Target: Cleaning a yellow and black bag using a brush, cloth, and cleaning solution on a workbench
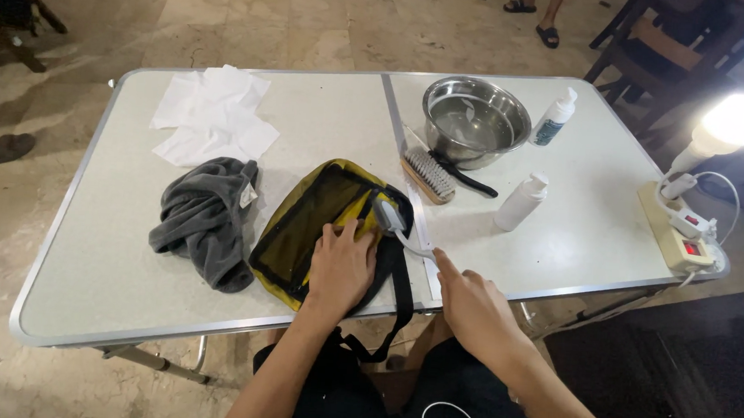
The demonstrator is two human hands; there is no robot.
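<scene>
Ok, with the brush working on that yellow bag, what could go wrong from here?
1. The bag lies at the table's near edge, its black strap hanging off; hard strokes might drag it over, though the left hand pins it.
2. The steel bowl appears to hold water, and a power strip shares the table; a spill could reach it.
3. The right hand grips the small brush by its handle tip, so it may slip.

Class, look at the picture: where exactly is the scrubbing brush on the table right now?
In the head view, the scrubbing brush lies right of the table's centre seam, just in front of the steel bowl and beyond the yellow bag.
</scene>
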